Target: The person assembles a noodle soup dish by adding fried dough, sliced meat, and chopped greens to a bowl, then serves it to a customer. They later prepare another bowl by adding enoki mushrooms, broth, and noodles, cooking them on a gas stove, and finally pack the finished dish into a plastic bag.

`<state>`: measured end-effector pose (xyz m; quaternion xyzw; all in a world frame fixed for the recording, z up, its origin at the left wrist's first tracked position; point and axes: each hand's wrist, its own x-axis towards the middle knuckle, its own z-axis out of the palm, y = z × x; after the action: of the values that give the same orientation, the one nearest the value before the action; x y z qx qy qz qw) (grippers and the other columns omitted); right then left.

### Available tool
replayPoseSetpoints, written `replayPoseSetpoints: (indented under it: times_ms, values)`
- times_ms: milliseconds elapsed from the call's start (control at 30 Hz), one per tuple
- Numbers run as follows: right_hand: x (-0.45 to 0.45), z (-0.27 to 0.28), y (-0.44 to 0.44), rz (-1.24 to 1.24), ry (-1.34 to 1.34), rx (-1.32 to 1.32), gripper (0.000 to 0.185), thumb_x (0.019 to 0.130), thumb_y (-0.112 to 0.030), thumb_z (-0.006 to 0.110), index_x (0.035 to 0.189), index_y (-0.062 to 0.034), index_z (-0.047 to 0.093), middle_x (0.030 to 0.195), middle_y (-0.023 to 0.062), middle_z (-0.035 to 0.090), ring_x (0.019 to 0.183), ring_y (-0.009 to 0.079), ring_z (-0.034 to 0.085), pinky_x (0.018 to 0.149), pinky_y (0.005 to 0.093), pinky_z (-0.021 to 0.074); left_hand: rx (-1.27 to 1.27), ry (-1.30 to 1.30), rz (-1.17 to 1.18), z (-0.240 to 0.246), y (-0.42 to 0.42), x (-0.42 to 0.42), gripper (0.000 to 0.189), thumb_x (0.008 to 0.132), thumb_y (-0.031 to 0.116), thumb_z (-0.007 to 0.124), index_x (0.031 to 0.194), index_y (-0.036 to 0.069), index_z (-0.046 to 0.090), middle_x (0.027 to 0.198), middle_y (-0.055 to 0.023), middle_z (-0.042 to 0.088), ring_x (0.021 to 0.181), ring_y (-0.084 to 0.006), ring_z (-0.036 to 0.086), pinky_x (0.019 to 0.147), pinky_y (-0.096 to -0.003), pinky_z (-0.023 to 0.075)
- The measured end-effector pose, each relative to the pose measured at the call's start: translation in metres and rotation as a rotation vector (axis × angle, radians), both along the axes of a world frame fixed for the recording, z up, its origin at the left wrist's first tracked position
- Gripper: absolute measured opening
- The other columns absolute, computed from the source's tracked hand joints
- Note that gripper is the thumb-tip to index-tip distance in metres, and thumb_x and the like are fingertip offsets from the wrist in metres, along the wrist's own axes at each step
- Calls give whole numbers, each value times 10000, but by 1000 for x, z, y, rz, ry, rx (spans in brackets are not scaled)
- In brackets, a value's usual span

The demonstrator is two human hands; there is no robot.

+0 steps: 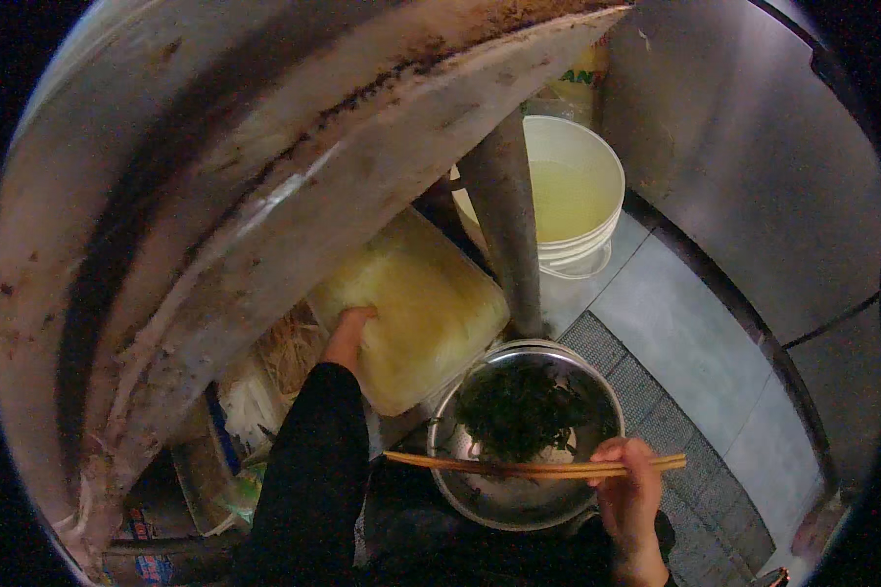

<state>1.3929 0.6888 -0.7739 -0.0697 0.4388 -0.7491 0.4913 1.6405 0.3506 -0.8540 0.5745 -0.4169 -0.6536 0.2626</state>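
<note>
My right hand (628,477) grips a pair of long wooden cooking chopsticks (514,468), which lie level across a round stainless-steel bowl (477,506). A dark green clump of leafy greens (517,407) sits in the bowl. My left hand (351,336) is at the near left side of a yellowish, translucent plastic container (433,308). Its fingertips are mostly out of sight, so I cannot tell whether they grip the container or only touch it. This container is tilted, with its far part under a steel counter.
The stained steel counter edge (382,176) hangs overhead. A steel leg (510,227) stands between the container and a white bucket (580,191) of yellowish liquid. A floor grate (675,425) runs right of the bowl. Bags and boxes (242,418) crowd the left.
</note>
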Motion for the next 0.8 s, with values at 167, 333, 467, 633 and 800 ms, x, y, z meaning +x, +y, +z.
replayPoseSetpoints:
  times_ms: [167, 333, 467, 633, 800]
  values:
    - [5, 4, -8, -3, -61, 46, 266, 909, -224, 464, 829, 14, 551, 791, 144, 586, 651, 192, 572, 583, 299, 495, -325, -15, -70, 23, 10, 14, 406, 751, 345, 593, 1051, 71, 588, 1023, -65, 588, 944, -221, 545, 843, -327, 413]
    - [4, -5, -12, 20, -92, 31, 249, 912, -202, 459, 825, 11, 554, 771, 144, 599, 590, 188, 563, 577, 292, 491, -636, -223, -90, 88, -17, 22, 379, 758, 351, 596, 1020, 76, 597, 972, -57, 595, 899, -207, 550, 826, -325, 415]
    - [0, -5, -13, 18, -51, 5, 268, 908, -217, 468, 812, 17, 556, 783, 156, 604, 609, 188, 572, 575, 288, 492, -740, -479, -317, 127, -44, 9, 359, 765, 356, 598, 995, 80, 605, 932, -51, 601, 864, -195, 554, 812, -324, 417]
    - [0, -8, -19, 89, -58, 13, 281, 902, -230, 477, 811, 24, 557, 775, 152, 594, 623, 193, 574, 582, 288, 495, -453, -682, -778, 75, -58, 7, 337, 772, 362, 601, 964, 85, 614, 882, -43, 609, 820, -181, 559, 795, -323, 419]
    - [-4, -10, -17, 56, -38, 28, 276, 906, -227, 472, 820, 21, 559, 792, 150, 597, 634, 193, 576, 585, 290, 496, 116, -478, -782, -25, -46, -5, 275, 788, 330, 614, 924, 92, 633, 856, -41, 614, 788, -172, 576, 741, -320, 445]
